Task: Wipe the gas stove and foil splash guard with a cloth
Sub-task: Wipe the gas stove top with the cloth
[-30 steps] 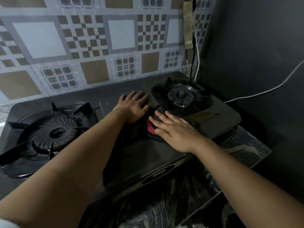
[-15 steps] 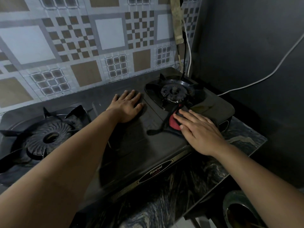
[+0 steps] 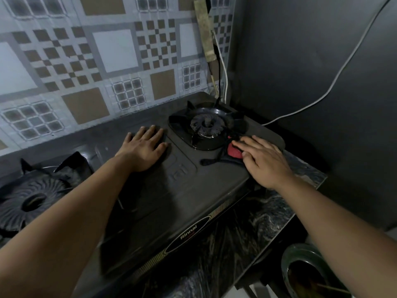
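1. Right of centre in the frame, the right hand [image 3: 265, 161] lies flat on a cloth [image 3: 234, 152], its fingers [image 3: 242, 145] straight and pressing, not clenched round it.
2. The cloth sits on the stove [image 3: 193, 186] top, just beside the right-hand burner [image 3: 207, 125], touching its lower right edge. A red patch shows beside the fingers; a dark strip trails toward frame centre.
3. At centre frame, the left hand [image 3: 144, 147] rests palm down on the stove top between the two burners, fingers released and spread, grasping nothing.
4. Handling, as a judgement: the cloth looks soft, light and limp. It should bunch or slide under uneven pressure. Hold it under a flat palm, or gather the loose strip in before wiping.
5. The burner grate prongs may snag the cloth.
6. Across the upper left of the frame, the patterned splash guard [image 3: 111, 67] stands behind the stove, well apart from the cloth.
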The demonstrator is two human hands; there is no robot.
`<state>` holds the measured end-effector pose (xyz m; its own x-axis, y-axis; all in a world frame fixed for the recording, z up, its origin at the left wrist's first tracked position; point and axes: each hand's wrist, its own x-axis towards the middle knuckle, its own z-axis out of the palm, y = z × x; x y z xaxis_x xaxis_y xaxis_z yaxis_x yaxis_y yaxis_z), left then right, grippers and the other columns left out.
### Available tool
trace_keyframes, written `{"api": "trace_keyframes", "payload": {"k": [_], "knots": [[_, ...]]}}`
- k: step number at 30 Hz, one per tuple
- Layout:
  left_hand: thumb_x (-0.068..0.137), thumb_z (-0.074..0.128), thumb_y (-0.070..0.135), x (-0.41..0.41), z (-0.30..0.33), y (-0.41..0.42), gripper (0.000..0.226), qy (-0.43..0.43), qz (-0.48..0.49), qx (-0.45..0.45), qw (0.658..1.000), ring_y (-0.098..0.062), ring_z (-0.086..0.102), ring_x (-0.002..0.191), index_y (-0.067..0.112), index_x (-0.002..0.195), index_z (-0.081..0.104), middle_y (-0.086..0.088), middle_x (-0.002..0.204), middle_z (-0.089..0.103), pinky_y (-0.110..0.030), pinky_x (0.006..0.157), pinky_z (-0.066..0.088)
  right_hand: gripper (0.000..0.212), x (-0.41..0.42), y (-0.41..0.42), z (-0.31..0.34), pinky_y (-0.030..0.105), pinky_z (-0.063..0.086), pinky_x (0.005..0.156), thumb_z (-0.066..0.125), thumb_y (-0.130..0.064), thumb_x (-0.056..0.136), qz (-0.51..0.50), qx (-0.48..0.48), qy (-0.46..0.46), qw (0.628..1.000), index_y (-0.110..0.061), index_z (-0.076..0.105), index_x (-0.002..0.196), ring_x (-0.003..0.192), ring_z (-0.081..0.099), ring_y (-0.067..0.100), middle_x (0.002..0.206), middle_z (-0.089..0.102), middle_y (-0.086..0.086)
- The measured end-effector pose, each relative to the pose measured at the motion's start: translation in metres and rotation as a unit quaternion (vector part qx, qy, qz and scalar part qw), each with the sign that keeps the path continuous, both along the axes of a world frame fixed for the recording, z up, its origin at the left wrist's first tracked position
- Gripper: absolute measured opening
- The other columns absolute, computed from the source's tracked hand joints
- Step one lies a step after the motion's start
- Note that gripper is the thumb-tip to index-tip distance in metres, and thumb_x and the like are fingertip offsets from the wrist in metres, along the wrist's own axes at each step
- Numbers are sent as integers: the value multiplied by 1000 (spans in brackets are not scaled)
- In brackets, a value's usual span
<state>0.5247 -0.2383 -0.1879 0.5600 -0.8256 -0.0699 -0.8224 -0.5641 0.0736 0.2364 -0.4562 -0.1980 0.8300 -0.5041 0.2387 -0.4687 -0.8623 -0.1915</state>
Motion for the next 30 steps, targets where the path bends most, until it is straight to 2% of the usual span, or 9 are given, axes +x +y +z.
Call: {"api": "trace_keyframes", "payload": {"k": [5,8,11,14,16,20,23,27,30], "knots": [[93,5,69,1,-1,1,70,0,-1,-5,1000,-20,-7,152,38,155,-2,6,166,-7,-50,122,-1,51,-1,-1,-7,36,29,111,32,-39,91,-5,-1,-88,996,-36,58,134,138,41,19,143,54,-9],[93,5,69,1,-1,1,69,-1,-4,-2,1000,-19,-8,152,39,155,-3,6,165,-8,-49,122,-2,53,-2,-21,-6,34,27,113,31,-40,90,-23,6,-94,995,-32,60,133,136,43,23,142,55,-5],[93,5,69,2,-1,1,69,-3,-4,1,1000,-20,-8,152,39,155,-4,6,165,-9,-50,122,-2,58,2,-50,-1,38,21,120,22,-49,91,-51,22,-11,998,-38,46,143,145,31,22,154,40,-8],[92,5,70,3,-2,0,69,-5,-4,2,1000,-19,-8,152,40,154,-4,6,165,-8,-49,122,-1,55,11,-77,4,40,16,121,25,-54,95,-97,89,64,989,-46,27,149,149,18,22,163,18,-15],[92,5,70,4,-3,-1,69,-9,0,1,1000,-18,-7,152,40,154,-4,7,165,-8,-49,122,-1,59,17,-86,8,41,21,119,25,-58,93,-135,142,61,979,-47,22,150,148,22,26,163,16,-12],[90,4,71,2,-2,-1,72,-14,3,-1,1000,-19,-5,152,41,154,-3,7,166,-6,-50,121,0,58,21,-78,9,43,31,111,30,-54,96,-234,219,-18,947,-43,23,152,137,36,39,158,29,8],[86,3,71,-2,2,-1,76,-7,4,-3,1000,-20,-4,153,40,155,0,6,166,-3,-50,121,0,57,12,-56,4,44,24,115,33,-54,97,-251,240,-71,935,-42,26,152,142,26,38,161,19,8],[88,6,70,-3,4,-1,75,-8,5,-3,1000,-22,-3,153,39,156,3,3,167,-1,-51,121,1,53,3,-18,-7,47,7,121,29,-50,99,-242,225,-97,939,-45,26,151,150,-2,35,166,-2,0],[91,8,68,-4,3,-1,72,-9,4,-4,1000,-24,-1,153,37,156,4,2,167,0,-53,121,2,52,8,16,-8,49,1,121,26,-45,100,-225,196,-77,951,-42,27,151,149,-9,38,166,-1,0]]}}
